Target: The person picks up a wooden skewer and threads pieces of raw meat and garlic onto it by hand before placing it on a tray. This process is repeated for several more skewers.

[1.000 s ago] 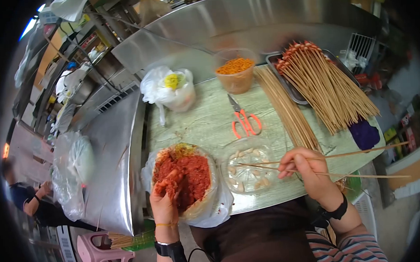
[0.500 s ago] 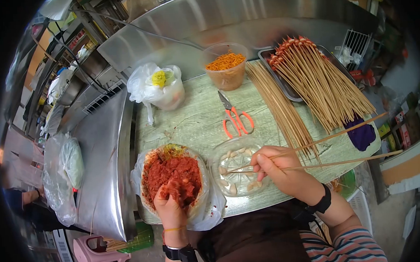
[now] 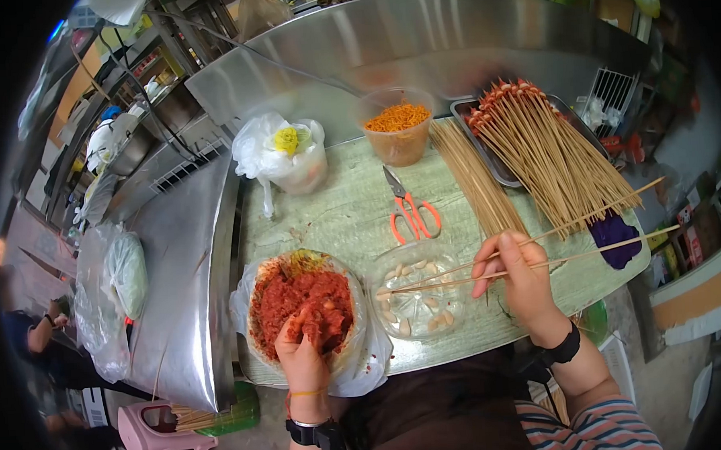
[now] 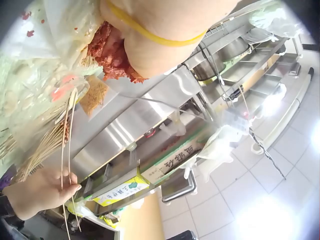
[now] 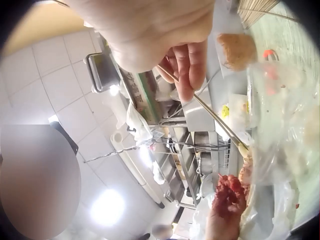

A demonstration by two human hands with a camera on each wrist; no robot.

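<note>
My left hand is at the near side of a bag-lined bowl, its fingers curled round some red minced mixture. In the left wrist view a red clump shows beside that hand. Two long thin sticks are pinched in my right hand, crossing over a clear plastic tub with pale clove-like pieces. The stick tips meet at one pale piece by the tub's left side. Seen from the right wrist, a pale piece sits at the tips.
Orange-handled scissors lie behind the tub. Farther back stand a white bagged container and a tub of orange shreds. Bare sticks and a tray of loaded skewers are at the right, near a purple cloth.
The right hand's sticks have come closer together at their tips, which shifted to the tub's left side. My left hand has moved lower in the red mixture, toward the bowl's near side.
</note>
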